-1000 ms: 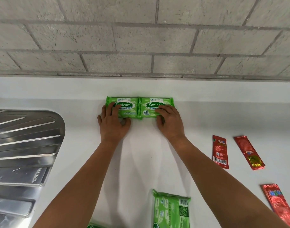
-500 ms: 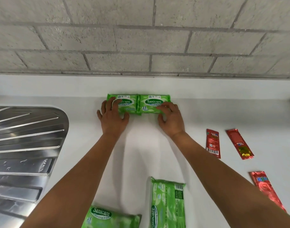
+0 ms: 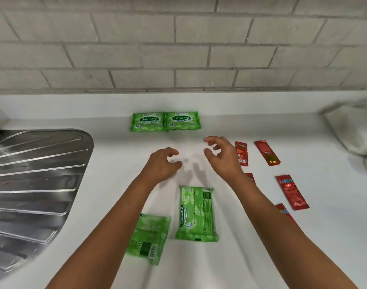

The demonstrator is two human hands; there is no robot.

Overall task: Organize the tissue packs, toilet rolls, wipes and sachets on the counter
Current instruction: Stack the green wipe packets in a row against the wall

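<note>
Two green Sanicare wipes packs lie side by side against the back of the white counter, the left pack (image 3: 148, 122) touching the right pack (image 3: 183, 120). My left hand (image 3: 162, 165) and my right hand (image 3: 221, 156) hover above the counter in front of them, fingers loosely curled, holding nothing. A third wipes pack (image 3: 196, 213) lies lengthwise below my hands. A fourth wipes pack (image 3: 148, 238) lies face down partly under my left forearm. Several red sachets lie to the right, among them one (image 3: 241, 153) by my right hand, another (image 3: 267, 152) and a larger one (image 3: 292, 191).
A steel sink drainboard (image 3: 32, 184) fills the left side. A white plastic-wrapped bundle (image 3: 353, 130) sits at the far right against the back ledge. A grey block wall rises behind the counter (image 3: 241, 257).
Both hands have let go of the two back wipes packs and drawn back toward me, lifting off the counter. The camera has tilted down, showing more of the near counter.
</note>
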